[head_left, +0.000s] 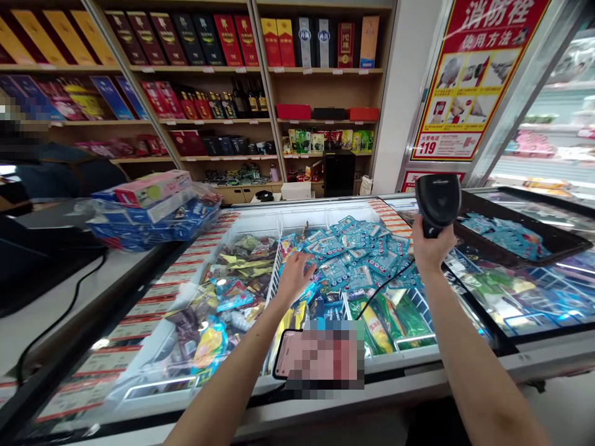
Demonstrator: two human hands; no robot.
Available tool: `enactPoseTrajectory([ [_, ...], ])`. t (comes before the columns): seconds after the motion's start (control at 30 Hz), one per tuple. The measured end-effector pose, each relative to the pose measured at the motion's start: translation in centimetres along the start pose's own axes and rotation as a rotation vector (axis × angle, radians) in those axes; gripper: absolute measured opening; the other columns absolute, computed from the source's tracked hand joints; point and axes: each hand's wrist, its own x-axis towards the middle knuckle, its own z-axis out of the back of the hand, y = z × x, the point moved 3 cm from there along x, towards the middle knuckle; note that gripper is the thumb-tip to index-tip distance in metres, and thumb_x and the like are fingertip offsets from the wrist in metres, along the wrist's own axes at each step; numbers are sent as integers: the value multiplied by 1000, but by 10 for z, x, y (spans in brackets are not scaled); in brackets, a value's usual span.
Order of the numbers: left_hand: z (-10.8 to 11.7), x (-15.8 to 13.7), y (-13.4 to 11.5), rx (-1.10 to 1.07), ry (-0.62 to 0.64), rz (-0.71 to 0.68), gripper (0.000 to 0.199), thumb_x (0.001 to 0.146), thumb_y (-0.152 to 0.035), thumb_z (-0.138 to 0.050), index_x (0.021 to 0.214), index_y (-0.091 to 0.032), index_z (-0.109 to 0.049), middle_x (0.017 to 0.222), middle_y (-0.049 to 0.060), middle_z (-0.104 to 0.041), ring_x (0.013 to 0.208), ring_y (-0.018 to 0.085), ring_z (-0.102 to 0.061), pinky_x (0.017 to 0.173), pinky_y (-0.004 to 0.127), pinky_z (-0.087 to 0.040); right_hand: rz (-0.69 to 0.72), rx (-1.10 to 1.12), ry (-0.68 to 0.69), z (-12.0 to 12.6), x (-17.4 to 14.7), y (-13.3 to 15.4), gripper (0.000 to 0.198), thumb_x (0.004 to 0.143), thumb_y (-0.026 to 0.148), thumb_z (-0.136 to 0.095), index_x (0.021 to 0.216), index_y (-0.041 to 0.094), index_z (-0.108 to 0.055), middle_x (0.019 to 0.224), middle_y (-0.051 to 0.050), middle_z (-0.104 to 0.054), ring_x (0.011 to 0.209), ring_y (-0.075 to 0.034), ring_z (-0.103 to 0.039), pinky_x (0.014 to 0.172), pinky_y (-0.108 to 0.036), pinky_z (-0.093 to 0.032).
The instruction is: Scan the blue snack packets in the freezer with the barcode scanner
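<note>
Wrapped round the handle of a black barcode scanner (438, 197), my right hand (432, 248) is raised over the right part of the freezer. A black cable runs from near it across the glass. My left hand (296, 272) hovers by the left edge of a heap of small light-blue packets (367, 248), its fingers loosely curled and apart, nothing visible in them. The heap lies on the glass freezer top. Nearer to me, a phone (320, 359) with a partly blurred lit screen rests at the front edge.
Bagged ice creams (251, 263) show in wire baskets under the glass. At right stands a dark tray (525, 235) holding more blue packets. Stacked boxes in plastic wrap (153, 204) sit at left on a counter. Shelves (320, 71) with boxes and bottles line the back wall.
</note>
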Motion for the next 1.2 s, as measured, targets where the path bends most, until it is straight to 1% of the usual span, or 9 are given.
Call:
enactPoseTrajectory([
  [0.07,-3,3,-4,14,17,-17,34,89,-46,-45,108,-22,-61,105,8,-59,104,23,-54,93,39,-43,-115,182,94,-2,-8,13,42,80,52,-54,96,14,-60,80,-11,-65,63,-23,-64,60,-36,-51],
  [0.17,-10,4,-17,80,66,-41,47,82,-60,-50,107,-23,-63,106,9,-58,105,26,-53,93,42,-41,-219,406,327,-8,-23,36,39,79,53,-55,92,16,-60,73,-6,-65,46,-15,-56,48,-30,-49],
  [0.3,-21,6,-30,168,90,-3,70,66,-74,-57,110,-20,-60,112,13,-55,110,32,-48,92,47,-40,-267,485,654,-19,-45,53,37,77,52,-59,92,19,-62,64,-1,-63,44,-13,-55,46,-27,-48],
  [0.5,-23,6,-25,42,108,-11,71,60,-69,-67,109,-20,-57,113,11,-54,110,31,-49,93,45,-40,-301,518,922,-20,-60,54,41,74,54,-62,96,19,-63,65,-3,-64,47,-15,-57,48,-29,-49],
  [0.6,-16,2,-15,-184,95,112,65,69,-61,-65,116,-20,-49,108,9,-57,92,24,-57,79,38,-46,-297,608,1188,-9,-60,59,39,79,54,-59,95,18,-61,58,0,-61,46,-13,-55,49,-27,-47],
  [0.7,-13,-4,-1,-405,34,300,54,78,-54,-58,119,-21,-45,82,2,-58,59,14,-52,56,29,-43,-349,664,1418,0,-62,60,39,81,54,-57,95,17,-57,63,-2,-65,43,-11,-52,46,-26,-44],
  [0.8,-13,-7,11,-599,-84,375,48,77,-49,-61,114,-21,-49,68,-2,-52,49,10,-45,47,24,-37,-331,599,1455,-3,-67,56,38,81,54,-59,94,18,-56,58,0,-63,42,-12,-53,45,-26,-42],
  [0.93,-15,-7,19,-829,-113,422,48,78,-48,-62,115,-22,-48,68,-3,-50,47,9,-46,44,22,-37,-262,454,1407,-18,-78,45,38,79,55,-61,93,20,-55,52,2,-59,43,-15,-56,45,-26,-42],
  [1.2,-12,-4,25,-1052,-237,505,40,73,-41,-67,100,-21,-46,81,-2,-51,58,8,-53,55,30,-56,-169,363,1386,-26,-91,49,39,79,57,-59,98,23,-55,52,4,-55,43,-16,-56,44,-27,-44],
])
